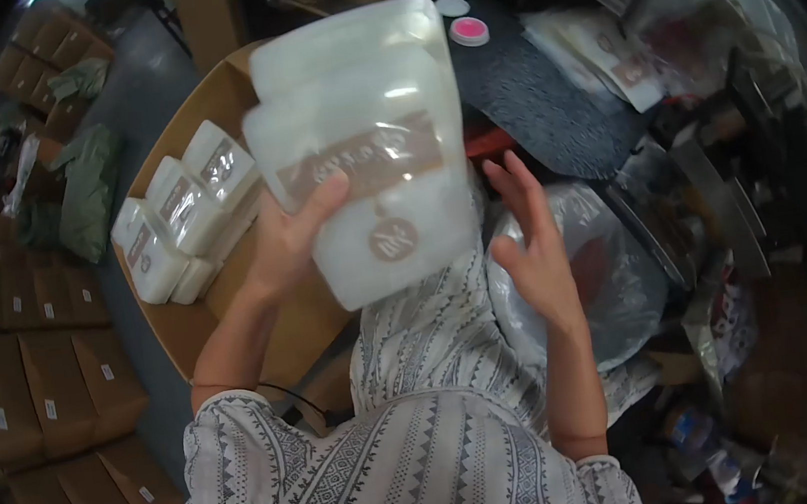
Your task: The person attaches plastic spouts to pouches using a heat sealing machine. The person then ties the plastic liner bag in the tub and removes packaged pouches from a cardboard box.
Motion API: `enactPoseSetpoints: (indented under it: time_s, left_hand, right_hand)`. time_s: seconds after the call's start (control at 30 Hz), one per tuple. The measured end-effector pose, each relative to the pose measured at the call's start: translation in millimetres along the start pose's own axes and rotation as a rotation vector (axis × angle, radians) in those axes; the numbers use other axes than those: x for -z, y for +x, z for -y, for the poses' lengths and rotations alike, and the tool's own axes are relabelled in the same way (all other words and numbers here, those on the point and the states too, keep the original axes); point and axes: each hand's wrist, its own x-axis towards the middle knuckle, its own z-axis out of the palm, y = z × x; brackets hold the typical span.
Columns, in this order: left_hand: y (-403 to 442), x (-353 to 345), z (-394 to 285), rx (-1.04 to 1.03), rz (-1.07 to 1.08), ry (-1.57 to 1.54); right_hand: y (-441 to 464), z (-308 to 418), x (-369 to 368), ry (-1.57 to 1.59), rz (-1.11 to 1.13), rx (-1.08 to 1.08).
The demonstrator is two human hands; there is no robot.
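Observation:
My left hand [295, 230] grips a thick stack of white packs [386, 194] from its left side, thumb across the front. The packs look like frosted plastic bags, with a brown printed band and a round brown logo. At least two packs overlap, tilted, above my lap; the fingers behind them are hidden. Just right of the stack, my right hand [534, 246] is raised with its fingers apart, holding nothing. An open cardboard box [261, 320] stands at the left, with several similar packs [182, 209] lying in its left part.
Several brown cartons [47, 386] are stacked along the left. A dark textured work surface [545, 93] carries a pink round container [469, 31] and loose printed bags [601, 51]. A clear plastic bag [588, 280] sits beside my right arm, near dark metal equipment [708, 184].

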Motion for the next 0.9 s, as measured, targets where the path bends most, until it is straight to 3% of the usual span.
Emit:
enactPoseSetpoints:
  time_s: [0.1, 0.17, 0.27, 0.33, 0.37, 0.43, 0.47, 0.53, 0.57, 0.63, 0.67, 0.73, 0.77, 0.83, 0.87, 0.9]
  left_hand:
    - [-26.9, -62.0, 15.2, 0.038, 0.164, -0.13]
    - [-38.6, -82.8, 28.4, 0.078, 0.215, -0.202]
    - [-43.5, -98.0, 54.5, 0.057, 0.522, -0.07]
    - [-29.8, -98.0, 75.1, 0.516, 0.908, -0.769]
    - [-22.1, -105.8, 81.6, 0.536, 0.933, -0.773]
    - [-6.6, -121.7, 90.9, 0.86, 0.778, -0.779]
    - [-0.5, -127.4, 91.7, 0.876, 0.793, -0.777]
    - [13.1, -134.3, 91.5, 0.818, 1.085, -0.293]
    - [23.0, -137.2, 99.0, 0.834, 1.094, -0.291]
    - [39.1, -147.5, 106.2, 0.847, 1.456, -0.228]
    - [37.1, -150.9, 109.4, 0.862, 1.46, -0.224]
    - [28.1, -173.8, 86.7, 0.647, 1.482, 0.207]
    - [23.6, -176.3, 89.9, 0.66, 1.488, 0.214]
    - [13.7, -178.9, 94.9, 0.765, 1.176, 0.197]
    - [7.0, -176.4, 91.1, 0.767, 1.187, 0.206]
    - [-1.2, -174.5, 83.8, 0.802, 1.044, 0.12]
  right_hand:
    - [-15.3, 18.9, -0.9, 0.045, -0.086, -0.114]
    - [-39.3, 15.6, 27.5, 0.2, -0.152, -0.319]
    - [-81.5, 16.5, 69.1, 0.276, -0.205, -0.382]
    - [-112.1, 9.5, 98.1, 0.452, -0.153, -0.475]
    - [-126.2, 1.6, 109.6, 0.452, -0.185, -0.476]
    - [-152.8, -13.8, 123.5, 0.569, -0.093, -0.458]
    - [-162.0, -18.8, 127.2, 0.571, -0.115, -0.458]
    - [-177.1, -27.5, 130.3, 0.601, -0.042, -0.488]
    - [-183.5, -31.0, 129.5, 0.609, -0.059, -0.493]
    - [-187.5, -37.4, 127.9, 0.618, 0.015, -0.515]
    - [-189.7, -40.4, 127.0, 0.629, 0.006, -0.517]
    - [-192.4, -46.4, 125.2, 0.568, 0.039, -0.545]
    - [-196.7, -47.0, 124.6, 0.581, 0.03, -0.545]
    - [-205.9, -44.6, 128.5, 0.583, -0.048, -0.644]
    - [-211.3, -41.5, 127.5, 0.589, -0.059, -0.638]
    - [-217.9, -38.8, 126.4, 0.551, -0.159, -0.661]
